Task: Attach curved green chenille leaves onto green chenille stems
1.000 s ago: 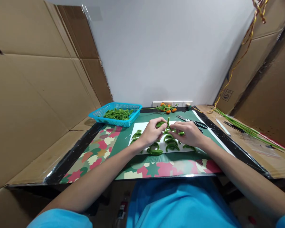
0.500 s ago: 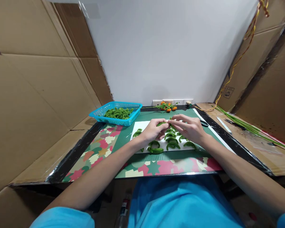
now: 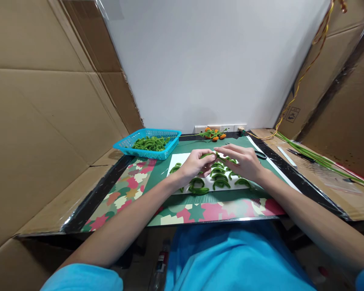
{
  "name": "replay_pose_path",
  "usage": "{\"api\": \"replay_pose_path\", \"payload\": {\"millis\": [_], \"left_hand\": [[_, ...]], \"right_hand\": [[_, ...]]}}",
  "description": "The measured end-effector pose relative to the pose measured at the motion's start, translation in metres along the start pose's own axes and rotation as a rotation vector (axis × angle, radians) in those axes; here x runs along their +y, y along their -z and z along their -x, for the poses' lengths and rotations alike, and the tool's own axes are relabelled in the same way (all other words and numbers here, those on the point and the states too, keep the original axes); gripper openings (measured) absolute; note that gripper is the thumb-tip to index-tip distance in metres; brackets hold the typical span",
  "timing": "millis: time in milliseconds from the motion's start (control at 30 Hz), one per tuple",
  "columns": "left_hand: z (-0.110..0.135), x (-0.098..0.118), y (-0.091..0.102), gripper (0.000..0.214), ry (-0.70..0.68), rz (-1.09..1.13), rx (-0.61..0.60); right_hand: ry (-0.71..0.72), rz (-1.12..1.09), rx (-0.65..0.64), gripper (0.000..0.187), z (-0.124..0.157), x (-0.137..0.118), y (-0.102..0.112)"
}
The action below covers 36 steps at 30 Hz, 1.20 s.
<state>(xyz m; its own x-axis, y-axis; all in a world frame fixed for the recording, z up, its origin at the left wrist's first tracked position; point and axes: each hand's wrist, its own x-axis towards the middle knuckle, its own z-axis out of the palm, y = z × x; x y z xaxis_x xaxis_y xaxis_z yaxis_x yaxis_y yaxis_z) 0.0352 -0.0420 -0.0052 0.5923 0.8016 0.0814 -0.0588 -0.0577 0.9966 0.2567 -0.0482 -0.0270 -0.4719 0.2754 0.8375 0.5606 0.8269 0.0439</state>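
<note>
Over the white sheet point(image 3: 180, 159), my left hand point(image 3: 194, 165) is closed, its thumb and fingers pinching a green fuzzy chenille stem piece point(image 3: 205, 155). My right hand point(image 3: 243, 161) meets it from the other side, with thumb and fingertips closed at the end of the same piece. How that end is shaped is partly hidden by the fingers. Beneath both hands, several curved green chenille pieces point(image 3: 221, 184) lie in rows on the sheet. A bundled piece point(image 3: 200, 190) rests at the sheet's front edge.
A blue plastic basket point(image 3: 145, 154) holding many green pieces stands at the back left. Orange chenille flowers point(image 3: 214, 135) lie by the wall sockets. At the right are black-handled scissors point(image 3: 261, 155), a white stick point(image 3: 286, 157) and long green stems point(image 3: 309, 158). Cardboard walls flank the table.
The right hand's fingers have shifted slightly at the end of the held piece, showing more green between them. The left hand keeps its pinch. The view has tilted a little.
</note>
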Motion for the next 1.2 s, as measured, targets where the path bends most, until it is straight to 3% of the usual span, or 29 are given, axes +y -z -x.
{"api": "replay_pose_path", "payload": {"millis": [167, 433, 800, 1033, 1200], "left_hand": [[0.000, 0.001, 0.000, 0.039, 0.020, 0.066, -0.006], [0.000, 0.000, 0.000, 0.039, 0.040, 0.062, -0.009], [0.005, -0.002, -0.005, 0.035, -0.052, -0.210, 0.030], [0.002, -0.001, -0.003, 0.041, -0.009, -0.065, -0.062], [0.003, 0.003, -0.004, 0.037, -0.011, 0.030, -0.041]], "right_hand": [[-0.020, 0.000, 0.057, 0.019, 0.004, 0.002, 0.000], [0.040, 0.027, 0.045, 0.022, 0.008, 0.004, 0.003], [0.074, -0.035, 0.003, 0.025, 0.012, 0.007, 0.003], [-0.016, -0.053, -0.034, 0.025, 0.009, 0.008, 0.001], [-0.041, -0.090, -0.064, 0.028, 0.006, 0.007, 0.002]]}}
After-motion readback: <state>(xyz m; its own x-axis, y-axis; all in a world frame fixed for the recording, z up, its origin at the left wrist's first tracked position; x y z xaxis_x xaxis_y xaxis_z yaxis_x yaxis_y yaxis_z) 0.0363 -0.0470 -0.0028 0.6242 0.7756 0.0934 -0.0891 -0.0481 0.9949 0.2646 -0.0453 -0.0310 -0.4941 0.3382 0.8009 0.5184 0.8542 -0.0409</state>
